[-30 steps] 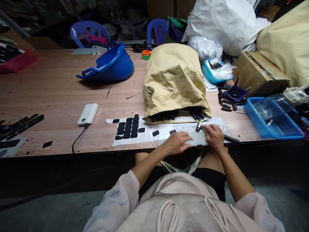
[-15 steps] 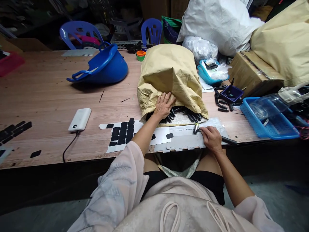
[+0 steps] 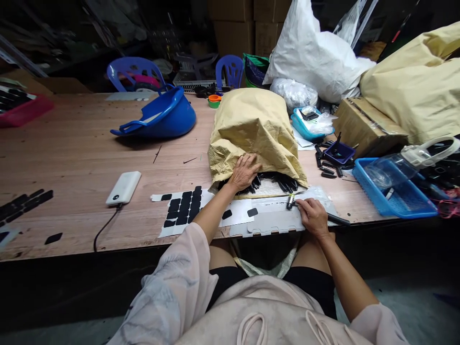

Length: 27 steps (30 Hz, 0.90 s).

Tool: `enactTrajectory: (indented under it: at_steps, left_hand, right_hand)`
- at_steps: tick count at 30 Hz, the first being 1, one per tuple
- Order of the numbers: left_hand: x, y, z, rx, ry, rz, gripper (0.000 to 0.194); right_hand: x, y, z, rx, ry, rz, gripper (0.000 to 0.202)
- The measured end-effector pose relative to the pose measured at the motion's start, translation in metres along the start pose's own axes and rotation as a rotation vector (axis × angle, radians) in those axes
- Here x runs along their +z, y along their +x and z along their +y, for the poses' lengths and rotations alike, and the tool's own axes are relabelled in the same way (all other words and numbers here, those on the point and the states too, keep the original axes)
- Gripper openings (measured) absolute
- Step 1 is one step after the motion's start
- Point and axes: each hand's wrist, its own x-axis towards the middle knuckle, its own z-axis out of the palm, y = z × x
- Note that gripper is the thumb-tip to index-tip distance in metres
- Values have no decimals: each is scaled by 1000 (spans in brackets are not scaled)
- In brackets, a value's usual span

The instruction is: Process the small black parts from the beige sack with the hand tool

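A large yellow sack point(image 3: 255, 124) lies on the table with its mouth toward me, and black slender pieces point(image 3: 284, 182) show at the opening. My left hand point(image 3: 245, 172) rests on the sack's front edge, fingers stretched out and holding nothing. My right hand point(image 3: 313, 215) is closed round a small hammer, its dark handle point(image 3: 338, 219) sticking out to the right and its metal head point(image 3: 290, 201) over the grey-white board point(image 3: 275, 223). Left of the board, black rounded stickers point(image 3: 185, 205) sit on white backing paper point(image 3: 172, 232).
At the left are a white power bank point(image 3: 124, 188) with a cable and a tilted blue basin point(image 3: 168, 117). Rightward stand a blue basket point(image 3: 390, 207), a small purple tray point(image 3: 339, 152), a cardboard box point(image 3: 366, 125) and a teal basket point(image 3: 305, 130).
The camera view has tilted up, so the table things sit lower in the picture. Both hands keep nearly the same places, on the sack and round the hammer.
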Motion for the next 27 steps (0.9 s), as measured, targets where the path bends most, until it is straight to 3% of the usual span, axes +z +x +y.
enactTrajectory:
  at_steps: [4,12,17,23,27]
  left_hand:
    - [-4,-5,-2,178,31,-73,38]
    - [-6,13,5,148,131,-112,32]
    - [-13,14,11,221,134,-134,25]
    - [-24,7,40,308,3,-100,21]
    - [-21,-14,69,289,-98,-111,20]
  right_hand:
    - [1,0,0,7,1,0,26]
    - [1,0,1,-4,-6,4,25]
    - [0,1,1,-17,-13,11,26]
    - [2,1,1,4,4,11,26]
    - [2,1,1,19,20,-10,26]
